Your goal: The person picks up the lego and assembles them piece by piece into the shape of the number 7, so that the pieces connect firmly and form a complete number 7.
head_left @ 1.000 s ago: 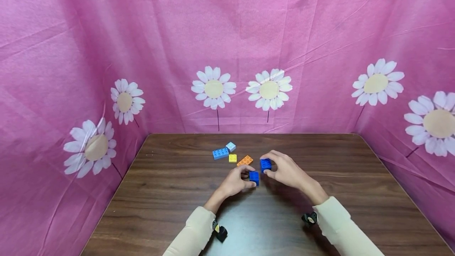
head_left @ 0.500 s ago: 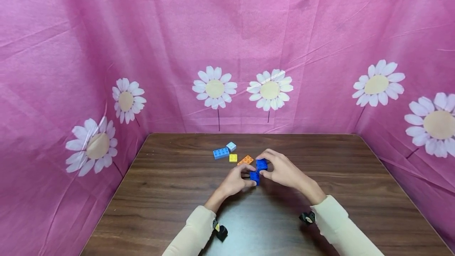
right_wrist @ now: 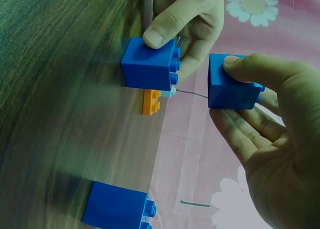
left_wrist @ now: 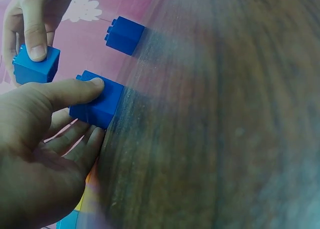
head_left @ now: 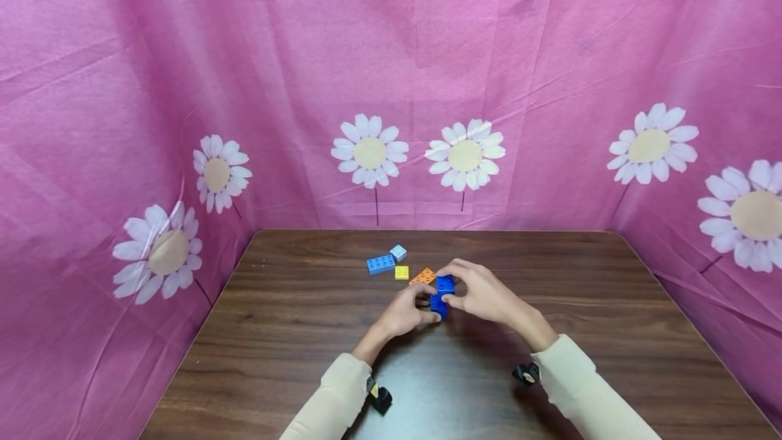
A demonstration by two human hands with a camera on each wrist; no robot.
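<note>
My left hand (head_left: 401,311) grips a dark blue toy building brick (left_wrist: 102,105) between thumb and fingers, low at the tabletop with its studs up. Just beyond it, my right hand (head_left: 489,296) pinches a second dark blue brick (right_wrist: 227,86). That one is raised above the table, and a gap separates the two bricks in the right wrist view. A third dark blue brick (right_wrist: 117,206) stands on the table, untouched, studs up; the left wrist view shows this third brick (left_wrist: 125,35) too. In the head view it is hidden, with the right hand on that side.
Behind the left hand lie a flat orange brick (head_left: 423,277), a small yellow brick (head_left: 401,272), a long light blue brick (head_left: 381,264) and a pale blue brick (head_left: 398,252). The brown wooden table (head_left: 293,345) ends at a pink flowered cloth (head_left: 415,53).
My right hand has moved left with its blue brick, from beside the left hand's brick to just behind and over it in the head view. The left hand has stayed in place.
</note>
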